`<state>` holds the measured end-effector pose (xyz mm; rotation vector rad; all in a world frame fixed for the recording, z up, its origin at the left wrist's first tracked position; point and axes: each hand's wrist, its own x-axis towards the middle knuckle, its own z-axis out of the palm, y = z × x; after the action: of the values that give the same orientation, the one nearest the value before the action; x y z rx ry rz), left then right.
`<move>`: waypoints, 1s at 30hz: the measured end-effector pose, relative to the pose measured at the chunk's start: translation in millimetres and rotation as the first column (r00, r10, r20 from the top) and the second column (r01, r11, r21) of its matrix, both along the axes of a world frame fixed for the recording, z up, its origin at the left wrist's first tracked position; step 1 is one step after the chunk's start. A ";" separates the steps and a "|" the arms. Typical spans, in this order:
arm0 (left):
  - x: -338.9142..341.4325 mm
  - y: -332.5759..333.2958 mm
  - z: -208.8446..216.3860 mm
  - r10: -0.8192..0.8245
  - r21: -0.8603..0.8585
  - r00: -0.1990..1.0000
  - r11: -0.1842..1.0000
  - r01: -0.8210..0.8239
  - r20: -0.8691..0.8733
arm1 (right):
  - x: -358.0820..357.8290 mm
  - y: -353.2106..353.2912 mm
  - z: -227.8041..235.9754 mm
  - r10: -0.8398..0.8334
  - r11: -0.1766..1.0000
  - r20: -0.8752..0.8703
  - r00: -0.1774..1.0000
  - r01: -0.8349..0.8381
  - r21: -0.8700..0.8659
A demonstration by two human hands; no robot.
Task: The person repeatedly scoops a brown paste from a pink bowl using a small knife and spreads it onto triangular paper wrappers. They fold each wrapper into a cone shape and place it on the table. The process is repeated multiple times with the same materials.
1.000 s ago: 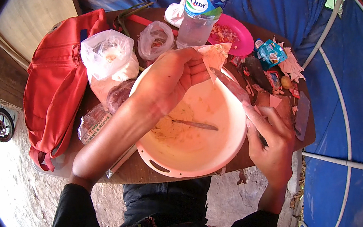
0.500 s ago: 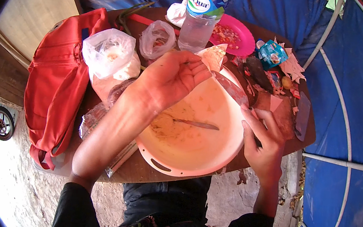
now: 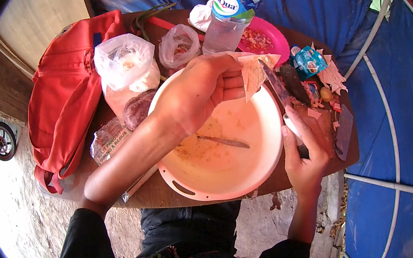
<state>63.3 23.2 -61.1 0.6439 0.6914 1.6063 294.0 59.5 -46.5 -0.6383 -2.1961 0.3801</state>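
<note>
Left hand: fingers curled, holding the wrapper above far side of the bowl.
Right hand: fingers pinching the knife, at bowl's far right.
Knife stroke: better flat and gentle; wrapper looks thin.

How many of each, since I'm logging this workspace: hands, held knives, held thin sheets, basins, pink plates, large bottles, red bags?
Hands (left hand, right hand): 2
Held knife: 1
Held thin sheet: 1
Basin: 1
Pink plate: 1
Large bottle: 1
Red bag: 1
Total: 8
</note>
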 end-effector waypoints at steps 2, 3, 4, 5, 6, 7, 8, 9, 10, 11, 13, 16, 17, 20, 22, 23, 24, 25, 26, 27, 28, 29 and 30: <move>1.0 -1.4 4.5 0.004 0.045 0.996 0.999 0.000 -0.091 | 1.7 4.0 5.3 -0.041 0.991 0.060 0.997 0.033 0.130; 1.1 -2.2 6.9 0.020 0.041 0.990 0.999 -0.014 -0.141 | 2.0 6.1 6.8 -0.057 0.982 0.060 0.997 0.045 0.183; 1.2 -3.0 9.4 0.037 0.025 0.981 0.999 -0.033 -0.193 | 2.2 7.9 7.5 -0.077 0.971 0.065 0.995 0.060 0.230; 1.6 -4.1 11.5 0.041 0.038 0.979 0.999 -0.034 -0.199 | 2.9 9.2 8.2 -0.117 0.960 0.066 0.991 0.096 0.264; 2.4 -5.2 13.4 0.046 0.037 0.978 0.999 -0.039 -0.206 | 3.2 10.4 8.1 -0.132 0.952 0.059 0.990 0.110 0.284; 3.1 -5.7 15.1 0.047 0.075 0.977 0.997 -0.033 -0.207 | 3.4 11.7 7.9 -0.138 0.944 0.051 0.989 0.116 0.310; 3.4 -5.4 16.7 0.037 0.029 0.983 0.999 -0.032 -0.181 | 3.6 12.9 7.5 -0.144 0.934 0.043 0.989 0.121 0.336; 3.3 -5.4 17.9 0.024 0.019 0.988 1.000 -0.021 -0.150 | 3.2 13.6 6.7 -0.128 0.943 0.032 0.991 0.112 0.315; 3.2 -5.4 18.8 0.009 0.026 0.993 1.000 -0.006 -0.117 | 2.2 14.0 5.6 -0.113 0.951 0.019 0.993 0.103 0.293; 3.3 -5.5 19.2 0.000 0.018 0.995 1.000 0.002 -0.096 | 1.0 14.4 4.8 -0.099 0.958 0.005 0.995 0.094 0.271; 3.6 -5.8 18.9 -0.026 0.036 0.999 0.999 0.027 -0.045 | -1.6 15.5 4.1 -0.069 0.974 -0.003 0.998 0.068 0.216; 3.2 -4.2 18.4 -0.024 0.030 0.999 0.999 0.025 -0.034 | -5.0 16.8 4.4 -0.030 0.978 -0.018 0.999 0.033 0.207; 2.8 -4.1 18.4 -0.022 0.036 0.999 0.999 0.023 -0.038 | -5.6 16.8 4.5 -0.018 0.976 -0.022 1.000 0.023 0.216; 1.5 -4.4 19.7 -0.022 0.052 0.997 0.998 0.026 -0.073 | -5.3 17.2 3.4 -0.046 0.977 0.028 0.999 0.039 0.211; 0.5 -4.9 21.1 -0.030 0.082 0.993 0.996 0.039 -0.116 | -3.2 19.1 2.0 -0.048 0.978 -0.002 0.999 0.048 0.201; 0.2 -5.0 21.6 -0.022 0.066 0.990 0.997 0.031 -0.139 | -1.6 20.7 1.2 -0.046 0.978 -0.017 0.999 0.048 0.201; -0.2 -5.1 21.9 -0.023 0.074 0.989 0.997 0.034 -0.145 | 0.4 22.3 0.6 -0.022 0.987 -0.032 0.999 0.027 0.156; -0.6 -5.1 22.1 -0.025 0.100 0.988 0.994 0.040 -0.153 | 2.5 23.8 0.1 0.002 0.994 -0.049 0.999 0.004 0.112; -0.9 -5.0 22.0 -0.025 0.078 0.990 0.996 0.036 -0.136 | 4.9 25.3 -0.1 0.015 0.999 -0.058 0.998 -0.012 0.052; -1.5 -4.8 21.7 -0.025 0.075 0.993 0.997 0.034 -0.119 | 8.0 25.5 0.2 0.033 0.993 -0.096 0.995 -0.044 -0.113; -2.2 -4.7 21.4 -0.025 0.072 0.994 0.997 0.032 -0.103 | 11.1 25.0 0.8 0.036 0.955 -0.126 0.991 -0.071 -0.288; -3.3 -4.1 21.0 -0.020 0.072 0.994 0.997 0.028 -0.111 | 13.5 25.1 1.9 0.050 0.897 -0.160 0.986 -0.115 -0.427; -4.6 -3.2 20.7 -0.015 0.072 0.993 0.997 0.024 -0.119 | 15.1 24.6 2.5 0.046 0.831 -0.200 0.979 -0.149 -0.536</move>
<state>58.7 20.0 -40.4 0.8024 0.7131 1.5907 309.1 84.1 -43.9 -0.7590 -1.9440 1.1102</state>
